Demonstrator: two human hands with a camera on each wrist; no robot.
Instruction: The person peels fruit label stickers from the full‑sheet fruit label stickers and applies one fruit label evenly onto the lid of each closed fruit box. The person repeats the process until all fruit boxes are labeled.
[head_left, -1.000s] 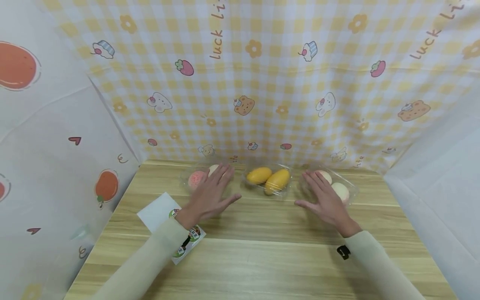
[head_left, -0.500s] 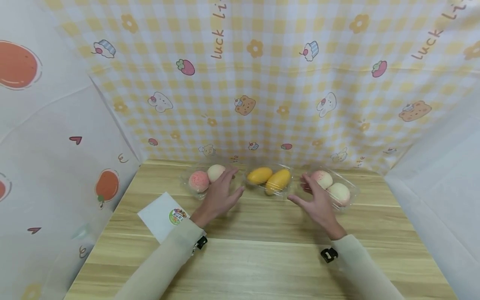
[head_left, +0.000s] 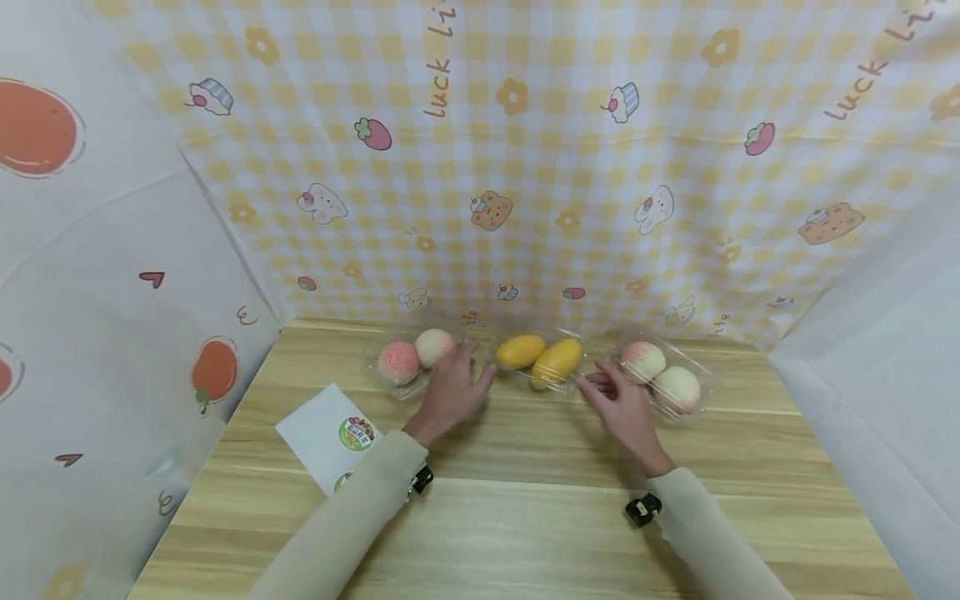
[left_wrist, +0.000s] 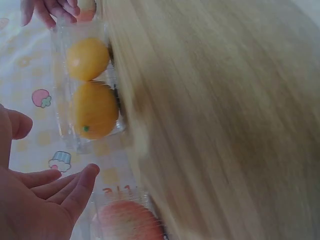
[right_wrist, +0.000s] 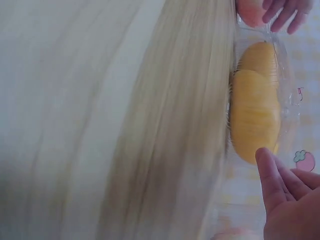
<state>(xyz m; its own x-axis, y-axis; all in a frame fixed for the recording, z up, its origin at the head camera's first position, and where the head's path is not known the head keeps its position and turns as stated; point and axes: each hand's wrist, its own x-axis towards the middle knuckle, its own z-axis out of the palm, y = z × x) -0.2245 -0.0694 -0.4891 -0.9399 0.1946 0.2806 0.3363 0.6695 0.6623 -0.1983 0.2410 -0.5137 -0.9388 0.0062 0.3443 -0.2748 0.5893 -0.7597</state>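
Three clear plastic containers of fruit stand in a row along the far edge of the wooden worktop (head_left: 510,533). The middle container (head_left: 567,382) holds two yellow mangoes (head_left: 557,360), lying side by side; the left wrist view shows a small green spot (left_wrist: 86,128) at the end of one. The left container (head_left: 408,392) holds a pink peach (head_left: 398,362) and a paler peach (head_left: 435,347). The right container (head_left: 703,385) holds two cream-and-pink peaches (head_left: 677,389).

The left hand (head_left: 452,392) is located between the left and middle containers, fingers loosely bent, thumb standing apart from them. The right hand (head_left: 624,412) is located between the middle and right containers, fingers partly bent, with a gap between thumb and fingers; its thumb is just beside the right end of the middle container. Contact of either hand with the plastic cannot be determined.

Both arms are in cream sleeves (head_left: 360,508), with a black device (head_left: 642,509) at each wrist. A white sheet (head_left: 315,433) bearing round fruit stickers (head_left: 356,433) lies at left, partly covered by the left sleeve. A yellow-and-white checked cloth (head_left: 480,167) hangs behind the worktop.
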